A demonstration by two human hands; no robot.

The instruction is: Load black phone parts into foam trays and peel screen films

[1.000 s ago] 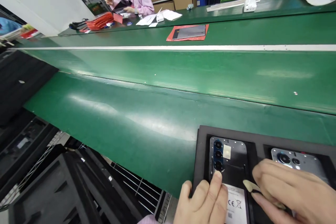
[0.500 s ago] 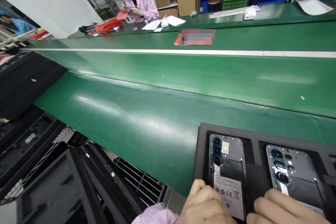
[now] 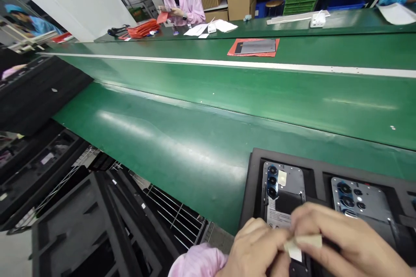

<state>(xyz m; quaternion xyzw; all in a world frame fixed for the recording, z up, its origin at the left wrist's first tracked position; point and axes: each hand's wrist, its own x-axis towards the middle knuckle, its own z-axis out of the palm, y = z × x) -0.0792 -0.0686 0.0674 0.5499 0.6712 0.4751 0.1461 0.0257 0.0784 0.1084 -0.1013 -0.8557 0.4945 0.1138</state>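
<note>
A cream-coloured strip of tape [image 3: 310, 240] is pinched between thumb and fingers of my right hand [image 3: 347, 236]. My left hand [image 3: 256, 246] is closed at the strip's other end, the fingertips of both hands nearly meeting. Under them lies an opened phone [image 3: 294, 175] with three lenses and a small cream sticker [image 3: 282, 178]; my hands cover its lower half. A second opened phone [image 3: 373, 201] sits to the right, partly behind my right hand. Both phones rest in cutouts of a black foam tray [image 3: 255, 173].
The green bench [image 3: 195, 156] runs across the view. On its far level lies a flat grey panel on a red sheet [image 3: 276, 53]. Black foam trays [image 3: 74, 225] lean on a wire rack [image 3: 177, 214] at lower left. A person in pink [image 3: 191, 2] works opposite.
My right hand has moved left and up, over the left phone, and a cream tape strip now shows between my hands. The view has shifted slightly.
</note>
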